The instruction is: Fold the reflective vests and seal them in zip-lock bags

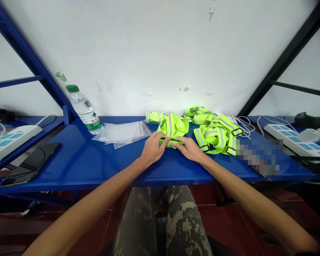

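Observation:
A neon-yellow reflective strap point(173, 125) with a grey stripe lies partly folded near the middle of the blue table. My left hand point(154, 147) grips its near left edge, thumb on top. From the other side, my right hand point(188, 147) pinches the near right part of the same strap. The fingertips beneath the fabric are hidden. To the right lies a loose pile of more reflective straps point(214, 133) with black buckles. Behind my left hand sits another folded strap point(156, 116), which looks to be in a clear bag.
Clear zip bags point(122, 133) lie flat left of my hands, beside a water bottle point(84, 110) with a green cap. A dark phone point(30, 163) rests at the left edge. White cables point(246, 126) coil behind the strap pile. Power strips point(298, 140) stand beyond the table's sides.

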Action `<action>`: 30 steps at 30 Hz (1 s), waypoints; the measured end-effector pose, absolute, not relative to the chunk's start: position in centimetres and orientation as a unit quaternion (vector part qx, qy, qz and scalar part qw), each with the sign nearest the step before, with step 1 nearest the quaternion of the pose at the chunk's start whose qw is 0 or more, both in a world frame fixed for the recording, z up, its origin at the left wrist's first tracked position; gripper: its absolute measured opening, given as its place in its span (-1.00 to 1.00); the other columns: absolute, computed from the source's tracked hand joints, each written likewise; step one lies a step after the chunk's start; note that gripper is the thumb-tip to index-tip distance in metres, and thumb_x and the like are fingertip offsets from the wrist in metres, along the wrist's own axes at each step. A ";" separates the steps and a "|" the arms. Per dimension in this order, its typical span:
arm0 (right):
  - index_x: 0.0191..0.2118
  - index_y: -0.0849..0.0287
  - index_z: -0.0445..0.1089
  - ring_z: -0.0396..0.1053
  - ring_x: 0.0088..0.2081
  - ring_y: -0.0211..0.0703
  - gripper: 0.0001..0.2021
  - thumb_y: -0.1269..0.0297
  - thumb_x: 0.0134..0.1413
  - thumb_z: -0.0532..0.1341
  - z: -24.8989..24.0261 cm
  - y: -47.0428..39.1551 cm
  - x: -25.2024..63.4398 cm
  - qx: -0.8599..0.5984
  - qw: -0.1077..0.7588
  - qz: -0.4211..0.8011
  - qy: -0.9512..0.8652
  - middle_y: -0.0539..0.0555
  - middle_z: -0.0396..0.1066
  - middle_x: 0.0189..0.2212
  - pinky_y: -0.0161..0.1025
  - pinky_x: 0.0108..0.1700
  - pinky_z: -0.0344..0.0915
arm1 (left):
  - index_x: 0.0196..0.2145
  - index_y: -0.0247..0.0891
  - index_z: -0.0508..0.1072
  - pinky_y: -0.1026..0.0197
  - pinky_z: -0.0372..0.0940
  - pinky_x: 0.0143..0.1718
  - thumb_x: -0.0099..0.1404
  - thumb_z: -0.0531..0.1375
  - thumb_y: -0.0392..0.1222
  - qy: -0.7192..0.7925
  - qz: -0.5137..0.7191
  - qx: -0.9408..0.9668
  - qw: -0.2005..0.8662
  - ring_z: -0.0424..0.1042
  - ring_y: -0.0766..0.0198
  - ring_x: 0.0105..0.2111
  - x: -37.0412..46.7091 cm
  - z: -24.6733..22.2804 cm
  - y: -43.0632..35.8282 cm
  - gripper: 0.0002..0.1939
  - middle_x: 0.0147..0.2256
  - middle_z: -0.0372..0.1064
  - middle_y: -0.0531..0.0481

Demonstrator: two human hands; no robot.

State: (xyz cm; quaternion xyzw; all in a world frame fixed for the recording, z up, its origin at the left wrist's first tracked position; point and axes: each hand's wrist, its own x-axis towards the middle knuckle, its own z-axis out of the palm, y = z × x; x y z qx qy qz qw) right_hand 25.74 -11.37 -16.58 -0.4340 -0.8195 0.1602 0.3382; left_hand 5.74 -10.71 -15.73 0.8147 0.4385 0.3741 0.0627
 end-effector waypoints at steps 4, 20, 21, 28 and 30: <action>-0.24 0.19 0.37 0.41 -0.26 -0.09 -0.64 -0.01 0.32 0.03 -16.9 -11.2 25.8 -0.433 0.348 0.183 -0.811 0.08 0.46 -0.33 -0.24 -0.21 0.22 | -0.30 -0.22 0.29 0.16 0.21 -0.23 0.47 -0.09 0.08 0.434 0.339 0.833 0.055 0.37 0.17 -0.28 6.0 -15.6 -10.3 -0.63 -0.34 0.37 -0.04; -0.47 0.16 0.32 0.34 -0.26 -0.06 -0.51 -0.08 0.32 -0.04 -17.9 -10.2 25.4 -0.471 0.328 0.095 -0.813 0.13 0.36 -0.39 -0.10 -0.10 0.24 | -0.11 -0.26 0.34 0.02 0.19 0.01 0.45 -0.05 -0.19 0.436 0.316 0.839 0.077 0.28 0.13 -0.08 7.7 -16.9 -8.8 -0.78 -0.11 0.33 -0.13; -0.42 0.16 0.36 0.36 -0.23 -0.05 -0.54 -0.09 0.30 0.01 -17.9 -10.4 25.5 -0.471 0.338 0.100 -0.809 0.14 0.40 -0.36 -0.10 -0.09 0.26 | -0.07 -0.26 0.31 0.02 0.20 0.01 0.43 -0.05 -0.25 0.427 0.316 0.844 0.073 0.28 0.12 -0.09 7.8 -16.9 -8.9 -0.79 -0.11 0.33 -0.14; -0.09 0.24 0.43 0.37 -0.03 0.13 -0.45 -0.19 0.19 0.06 -15.5 -8.9 27.4 -0.623 0.508 0.000 -0.595 0.32 0.42 -0.09 0.03 0.03 0.29 | -0.01 -0.18 0.37 0.00 0.27 -0.02 0.21 0.00 -0.52 0.436 0.272 0.857 0.046 0.25 0.08 -0.08 8.2 -17.0 -9.6 -0.55 -0.06 0.24 -0.16; 0.12 0.29 0.32 0.24 0.16 0.24 -0.29 -0.25 0.09 0.12 -14.9 -6.6 27.7 -0.657 0.461 0.030 -0.596 0.41 0.28 0.13 0.11 0.15 0.20 | 0.04 -0.14 0.38 -0.01 0.27 -0.01 0.15 0.01 -0.55 0.422 0.252 0.870 0.027 0.21 0.04 -0.02 8.1 -16.9 -9.8 -0.44 0.01 0.20 -0.16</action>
